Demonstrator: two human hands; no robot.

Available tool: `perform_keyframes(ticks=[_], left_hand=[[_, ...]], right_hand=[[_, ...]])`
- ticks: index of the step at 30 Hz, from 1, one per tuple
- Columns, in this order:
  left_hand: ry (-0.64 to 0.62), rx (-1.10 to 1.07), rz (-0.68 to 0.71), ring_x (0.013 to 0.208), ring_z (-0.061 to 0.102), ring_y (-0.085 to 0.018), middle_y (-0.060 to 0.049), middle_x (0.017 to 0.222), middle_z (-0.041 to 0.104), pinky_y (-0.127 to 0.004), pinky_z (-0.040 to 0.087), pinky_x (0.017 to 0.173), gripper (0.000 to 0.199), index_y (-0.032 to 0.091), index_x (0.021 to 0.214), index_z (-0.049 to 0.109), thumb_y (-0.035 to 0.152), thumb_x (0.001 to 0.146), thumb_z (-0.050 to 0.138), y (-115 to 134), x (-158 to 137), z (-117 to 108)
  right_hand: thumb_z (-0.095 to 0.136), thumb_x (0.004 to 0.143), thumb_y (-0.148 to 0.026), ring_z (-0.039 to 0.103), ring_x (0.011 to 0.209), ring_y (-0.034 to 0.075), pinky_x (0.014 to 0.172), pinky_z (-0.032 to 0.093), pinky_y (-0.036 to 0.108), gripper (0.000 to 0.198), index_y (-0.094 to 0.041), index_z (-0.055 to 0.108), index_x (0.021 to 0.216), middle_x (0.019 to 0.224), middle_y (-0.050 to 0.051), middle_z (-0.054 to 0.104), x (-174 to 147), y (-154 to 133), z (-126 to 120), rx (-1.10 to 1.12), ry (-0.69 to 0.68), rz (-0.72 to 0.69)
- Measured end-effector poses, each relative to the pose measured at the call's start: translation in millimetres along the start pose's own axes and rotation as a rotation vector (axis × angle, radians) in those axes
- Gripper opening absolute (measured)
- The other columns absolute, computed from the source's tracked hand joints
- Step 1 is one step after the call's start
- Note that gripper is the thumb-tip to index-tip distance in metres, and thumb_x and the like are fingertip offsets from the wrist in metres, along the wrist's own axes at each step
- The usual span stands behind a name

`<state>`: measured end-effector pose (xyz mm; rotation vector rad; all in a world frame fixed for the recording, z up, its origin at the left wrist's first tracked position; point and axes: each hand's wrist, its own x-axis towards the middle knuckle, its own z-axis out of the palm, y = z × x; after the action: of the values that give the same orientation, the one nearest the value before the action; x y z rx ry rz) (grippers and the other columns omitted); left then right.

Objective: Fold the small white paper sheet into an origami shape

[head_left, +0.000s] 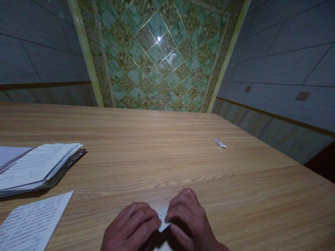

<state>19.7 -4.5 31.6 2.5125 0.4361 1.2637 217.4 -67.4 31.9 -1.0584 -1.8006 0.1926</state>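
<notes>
Left hand (131, 225) and right hand (187, 218) pinch a small folded white printed paper (162, 218) over the light wooden desk (167, 157); dim view, but uneven pressure could skew or tear its crease.

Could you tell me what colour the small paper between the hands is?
White paper, seen in the head view.

We see a table (167, 157) of light wood-grain laminate, smooth with a soft sheen. The slip (163, 218) pinched between the left hand (131, 226) and right hand (190, 219) is thin, matt printed paper, creased. The stack (36, 170) and the loose sheet (31, 223) are the same matt printed paper. The scrap (220, 143) looks like folded white paper. The floor (162, 59) is glossy patterned green tile, mirroring a lamp; the walls (282, 59) are smooth grey tile.
</notes>
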Motion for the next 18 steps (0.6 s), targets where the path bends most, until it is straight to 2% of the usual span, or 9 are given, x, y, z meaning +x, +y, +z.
perform_keyframes(ticks=[2, 4, 8, 12, 15, 18], left_hand=[[0.031, 0.057, 0.054, 0.072, 0.071, -0.019, -0.003, 0.082, 0.078, -0.024, 0.055, 0.069, 0.015, 0.026, 0.101, 0.071, 0.016, 0.090, 0.069, -4, 0, 1], [0.032, 0.052, 0.084, 0.072, 0.070, -0.018, -0.003, 0.082, 0.078, -0.024, 0.055, 0.069, 0.009, 0.023, 0.100, 0.070, 0.018, 0.095, 0.064, -7, -1, 2], [0.030, 0.075, 0.182, 0.068, 0.066, -0.015, -0.003, 0.077, 0.074, -0.024, 0.052, 0.065, 0.023, 0.017, 0.096, 0.070, 0.016, 0.106, 0.048, -10, -2, 1], [0.024, 0.176, 0.248, 0.070, 0.065, -0.015, -0.003, 0.079, 0.074, -0.026, 0.048, 0.067, 0.033, 0.015, 0.097, 0.070, 0.019, 0.110, 0.040, -10, -2, -3], [-0.029, 0.242, 0.246, 0.068, 0.062, -0.016, -0.003, 0.077, 0.073, -0.028, 0.045, 0.064, 0.037, 0.016, 0.096, 0.069, 0.019, 0.111, 0.036, -10, -2, -1], [-0.130, 0.243, 0.172, 0.063, 0.058, -0.017, -0.002, 0.071, 0.068, -0.028, 0.041, 0.057, 0.039, 0.019, 0.086, 0.064, 0.019, 0.110, 0.033, -13, -6, 8]], right_hand=[[0.053, 0.105, -0.036, 0.062, 0.072, 0.020, 0.073, 0.044, 0.036, 0.024, -0.025, 0.064, 0.087, 0.076, 0.002, 0.070, -1, 3, 1, -0.019, 0.012, -0.042], [0.047, 0.108, -0.039, 0.062, 0.071, 0.019, 0.073, 0.044, 0.036, 0.028, -0.025, 0.062, 0.088, 0.074, 0.001, 0.069, -2, 7, 2, -0.021, 0.044, -0.086], [0.048, 0.108, -0.033, 0.060, 0.072, 0.017, 0.073, 0.041, 0.034, 0.024, -0.023, 0.060, 0.091, 0.076, 0.000, 0.070, -1, 10, 1, -0.072, 0.063, -0.192], [0.048, 0.108, -0.028, 0.055, 0.075, 0.018, 0.075, 0.038, 0.034, 0.023, -0.021, 0.060, 0.090, 0.081, 0.001, 0.072, -1, 10, -2, -0.189, 0.028, -0.198], [0.045, 0.109, -0.026, 0.053, 0.074, 0.018, 0.072, 0.036, 0.033, 0.029, -0.020, 0.059, 0.084, 0.077, 0.002, 0.068, -4, 13, 0, -0.280, 0.001, -0.187], [0.043, 0.110, -0.026, 0.051, 0.072, 0.017, 0.068, 0.034, 0.031, 0.037, -0.019, 0.057, 0.076, 0.072, 0.002, 0.063, -9, 20, 5, -0.357, -0.077, -0.168]])
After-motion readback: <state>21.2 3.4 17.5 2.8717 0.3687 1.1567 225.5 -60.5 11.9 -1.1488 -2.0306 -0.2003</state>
